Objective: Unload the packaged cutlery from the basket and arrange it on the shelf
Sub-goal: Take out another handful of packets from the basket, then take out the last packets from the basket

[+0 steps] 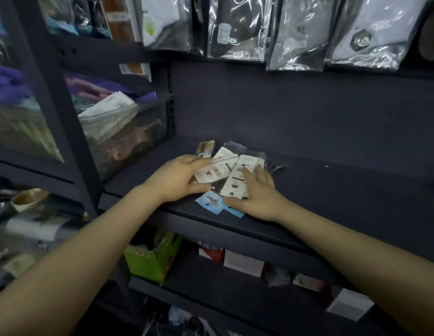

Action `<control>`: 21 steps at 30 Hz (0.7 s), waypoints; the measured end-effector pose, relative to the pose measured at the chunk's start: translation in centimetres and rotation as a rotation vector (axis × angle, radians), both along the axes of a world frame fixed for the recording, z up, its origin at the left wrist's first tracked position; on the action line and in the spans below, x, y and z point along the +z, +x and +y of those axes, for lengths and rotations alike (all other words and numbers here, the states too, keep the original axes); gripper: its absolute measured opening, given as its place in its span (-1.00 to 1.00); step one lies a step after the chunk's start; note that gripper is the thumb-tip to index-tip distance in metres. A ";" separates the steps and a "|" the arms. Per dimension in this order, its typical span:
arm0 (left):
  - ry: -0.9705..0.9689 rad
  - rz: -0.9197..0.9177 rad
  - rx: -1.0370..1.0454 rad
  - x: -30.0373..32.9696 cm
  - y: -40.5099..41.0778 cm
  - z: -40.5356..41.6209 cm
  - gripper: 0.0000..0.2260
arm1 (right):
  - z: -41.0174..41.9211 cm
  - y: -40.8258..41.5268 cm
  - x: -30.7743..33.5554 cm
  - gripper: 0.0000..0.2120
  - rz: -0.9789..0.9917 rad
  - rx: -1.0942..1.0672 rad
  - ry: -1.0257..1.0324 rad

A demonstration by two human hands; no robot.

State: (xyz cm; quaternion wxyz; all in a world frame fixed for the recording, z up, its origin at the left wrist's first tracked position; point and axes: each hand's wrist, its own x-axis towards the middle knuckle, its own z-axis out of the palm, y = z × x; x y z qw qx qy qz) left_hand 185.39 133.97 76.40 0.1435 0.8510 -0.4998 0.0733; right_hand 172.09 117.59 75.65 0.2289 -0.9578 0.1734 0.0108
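A loose pile of white-carded plastic cutlery packets [229,174] lies near the front edge of the dark metal shelf [332,187]. The left hand [180,179] and right hand [256,197] rest flat-fingered on its sides, gripping nothing.

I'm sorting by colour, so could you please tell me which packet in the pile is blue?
The blue packet at the shelf's front edge, nearest you; the others show white cards.
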 end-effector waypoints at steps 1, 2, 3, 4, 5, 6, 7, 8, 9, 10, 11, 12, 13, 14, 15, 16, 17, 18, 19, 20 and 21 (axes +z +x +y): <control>-0.036 -0.027 0.002 0.0 0.0 0.9 -0.41 | 0.5 0.7 0.1 -0.06 0.007 0.008 -0.019; -0.077 -0.055 -0.001 0.0 0.0 1.8 -0.41 | 0.8 1.6 0.0 -0.07 0.010 0.021 -0.035; -0.110 -0.084 -0.005 -0.1 -0.1 2.9 -0.42 | 1.0 2.5 0.1 -0.07 0.013 0.032 -0.044; -0.139 -0.125 -0.018 -0.3 -0.3 4.0 -0.45 | 1.2 3.5 0.1 -0.09 0.017 0.038 -0.060; -0.161 -0.157 -0.026 -0.4 -0.7 5.2 -0.51 | 1.5 4.3 0.0 -0.11 0.016 0.037 -0.102; -0.184 -0.176 -0.029 -0.6 -1.0 6.5 -0.56 | 2.0 5.1 -0.1 -0.14 0.001 0.028 -0.173; -0.204 -0.176 -0.023 -0.7 -1.5 7.9 -0.60 | 2.7 5.8 -0.1 -0.18 -0.039 0.026 -0.261; -0.219 -0.164 -0.016 -1.0 -1.9 9.4 -0.63 | 3.9 6.3 -0.1 -0.24 -0.115 0.048 -0.339; -0.228 -0.142 -0.007 -1.3 -2.4 11.0 -0.65 | 5.5 6.4 -0.1 -0.32 -0.225 0.100 -0.374; -0.231 -0.122 0.000 -1.7 -2.7 12.7 -0.67 | 7.4 6.3 -0.1 -0.41 -0.349 0.179 -0.369; -0.220 -0.098 0.012 -2.3 -3.0 14.4 -0.67 | 9.5 5.8 -0.1 -0.51 -0.456 0.281 -0.349; -0.204 -0.069 0.024 -3.1 -3.2 16.1 -0.66 | 11.8 5.2 -0.3 -0.58 -0.533 0.398 -0.347; -0.185 -0.027 0.052 -4.0 -3.4 17.9 -0.65 | 14.1 4.4 -0.8 -0.63 -0.585 0.517 -0.358; -0.182 0.019 0.087 -5.1 -3.7 19.7 -0.62 | 16.2 3.8 -1.9 -0.66 -0.607 0.623 -0.367; -0.173 0.075 0.135 -6.6 -4.0 21.5 -0.59 | 18.3 3.3 -3.3 -0.69 -0.587 0.710 -0.355; -0.167 0.123 0.174 -8.3 -4.5 23.3 -0.56 | 20.2 2.9 -5.0 -0.70 -0.506 0.774 -0.314; -0.144 0.181 0.224 -10.1 -4.9 25.1 -0.53 | 22.1 2.7 -6.9 -0.71 -0.407 0.815 -0.258; -0.113 0.244 0.279 -12.4 -5.3 26.9 -0.53 | 23.8 2.6 -8.9 -0.73 -0.299 0.836 -0.200; -0.068 0.323 0.347 -14.6 -5.7 28.7 -0.59 | 25.1 2.7 -11.3 -0.75 -0.188 0.846 -0.151; -0.014 0.408 0.406 -17.0 -6.0 30.4 -0.67 | 26.2 2.8 -13.8 -0.77 -0.089 0.848 -0.111; 0.026 0.490 0.462 -19.3 -6.6 32.0 -0.72 | 27.1 2.9 -16.6 -0.78 0.010 0.840 -0.078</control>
